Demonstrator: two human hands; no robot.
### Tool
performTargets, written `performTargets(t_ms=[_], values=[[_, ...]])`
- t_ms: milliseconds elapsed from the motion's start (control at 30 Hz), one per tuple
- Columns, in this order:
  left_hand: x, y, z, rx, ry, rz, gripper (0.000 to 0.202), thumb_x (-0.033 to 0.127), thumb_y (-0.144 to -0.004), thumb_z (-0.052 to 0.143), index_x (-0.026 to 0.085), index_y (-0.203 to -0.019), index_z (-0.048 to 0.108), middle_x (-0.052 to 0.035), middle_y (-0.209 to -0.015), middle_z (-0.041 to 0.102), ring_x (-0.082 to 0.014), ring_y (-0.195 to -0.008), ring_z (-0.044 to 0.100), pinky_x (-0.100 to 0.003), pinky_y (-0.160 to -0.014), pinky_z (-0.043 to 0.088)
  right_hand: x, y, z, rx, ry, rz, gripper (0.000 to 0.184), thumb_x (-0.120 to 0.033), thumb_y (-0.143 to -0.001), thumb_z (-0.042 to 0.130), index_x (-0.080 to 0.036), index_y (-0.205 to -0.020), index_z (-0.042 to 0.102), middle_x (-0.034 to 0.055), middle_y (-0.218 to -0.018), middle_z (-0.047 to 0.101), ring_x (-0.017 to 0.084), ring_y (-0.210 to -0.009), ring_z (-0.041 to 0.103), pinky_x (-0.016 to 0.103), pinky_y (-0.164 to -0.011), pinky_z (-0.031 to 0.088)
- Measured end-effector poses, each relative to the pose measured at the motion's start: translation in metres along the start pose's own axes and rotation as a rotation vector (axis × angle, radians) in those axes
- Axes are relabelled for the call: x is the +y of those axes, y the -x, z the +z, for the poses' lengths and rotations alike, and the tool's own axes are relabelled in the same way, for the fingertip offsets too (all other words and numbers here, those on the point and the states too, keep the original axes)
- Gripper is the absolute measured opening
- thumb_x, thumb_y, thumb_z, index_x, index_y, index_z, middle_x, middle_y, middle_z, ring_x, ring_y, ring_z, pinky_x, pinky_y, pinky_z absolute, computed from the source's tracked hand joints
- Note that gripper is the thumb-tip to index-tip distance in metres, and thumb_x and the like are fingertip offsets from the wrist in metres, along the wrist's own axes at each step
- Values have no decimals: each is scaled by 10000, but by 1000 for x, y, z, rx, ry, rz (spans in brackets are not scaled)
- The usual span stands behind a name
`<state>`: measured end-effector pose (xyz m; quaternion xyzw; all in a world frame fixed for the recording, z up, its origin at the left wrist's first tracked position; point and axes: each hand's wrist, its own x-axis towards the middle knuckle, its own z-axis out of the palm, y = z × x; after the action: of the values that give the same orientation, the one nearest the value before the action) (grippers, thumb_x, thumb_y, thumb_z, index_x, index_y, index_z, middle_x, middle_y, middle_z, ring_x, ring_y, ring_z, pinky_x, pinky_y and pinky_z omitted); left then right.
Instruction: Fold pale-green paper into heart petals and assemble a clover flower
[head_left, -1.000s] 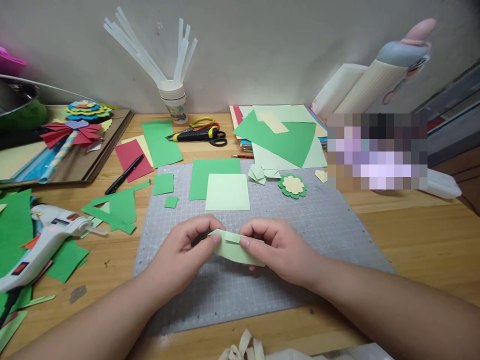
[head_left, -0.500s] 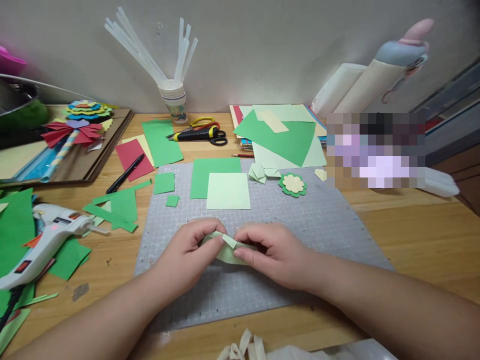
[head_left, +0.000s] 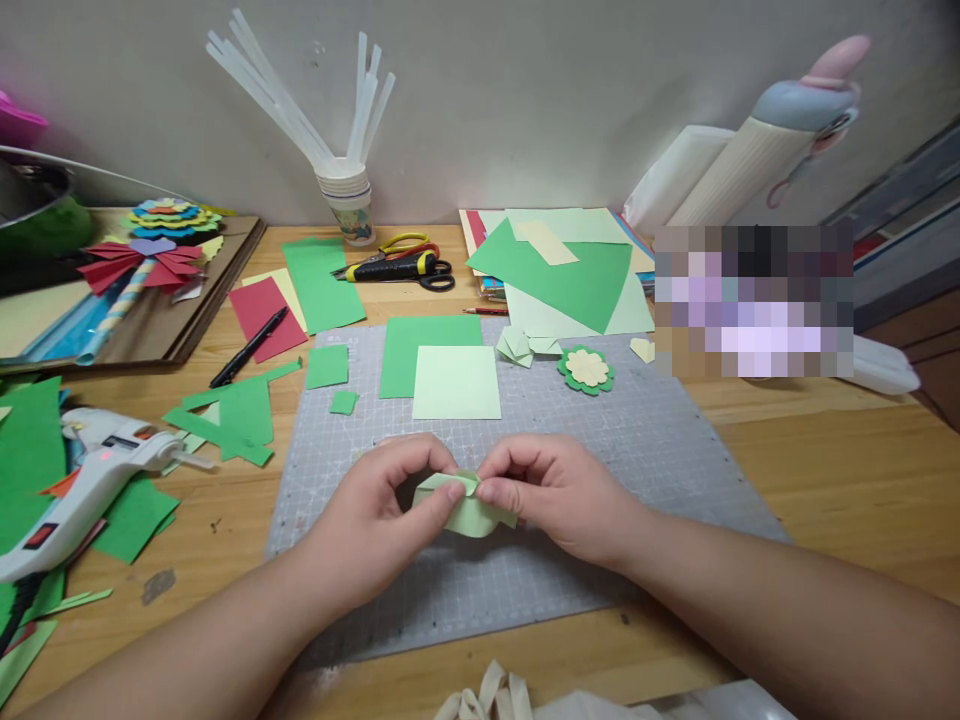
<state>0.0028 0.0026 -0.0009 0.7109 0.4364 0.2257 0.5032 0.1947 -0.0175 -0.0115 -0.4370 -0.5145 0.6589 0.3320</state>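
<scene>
Two bare hands meet over the near half of a grey gridded mat, which lies on a wooden bench. Between them is one pale green paper, raised toward the person, its upper edge folded over and its lower part bowed outward. Left hand: thumb on the near face, fingers behind, pinching the paper at its left part and middle. Right hand: thumb and forefinger pinching the upper edge right of centre, just beside the left thumb; the remaining fingers are curled in. Whether the paper's underside touches the mat cannot be determined. Beyond the hands, a pale square overlaps a green sheet. Left of these lie two smaller green pieces, the larger behind the lesser. To the right are folded pale pieces and a green flower with a cream centre. At the left of the bench, a white glue gun rests among green scraps, its indicator lit red. A black pen lies across a red card. Stacked cups by the wall hold white straws. One area at far right is pixelated and cannot be read.
</scene>
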Motion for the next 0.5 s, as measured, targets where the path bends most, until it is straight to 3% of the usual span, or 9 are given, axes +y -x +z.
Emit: performTargets(t_ms=[200,500], values=[[-1,2,-1,-1,175,-86,190,317,-849,546,180,-718,564,9,-707,544,-145,-690,486,-257,-638,387,-3,2,1,20,-4,59,161,-296,-794,641,-143,-744,645,-12,-654,567,99,-600,477,226,-565,367],[-1,3,0,-10,192,-33,169,291,-858,553,187,-725,558,19,-724,541,-132,-697,493,-244,-643,383,-2,3,3,0,-49,89,206,-337,-817,622,-155,-722,610,-33,-623,498,92,-576,425,221,-536,321]])
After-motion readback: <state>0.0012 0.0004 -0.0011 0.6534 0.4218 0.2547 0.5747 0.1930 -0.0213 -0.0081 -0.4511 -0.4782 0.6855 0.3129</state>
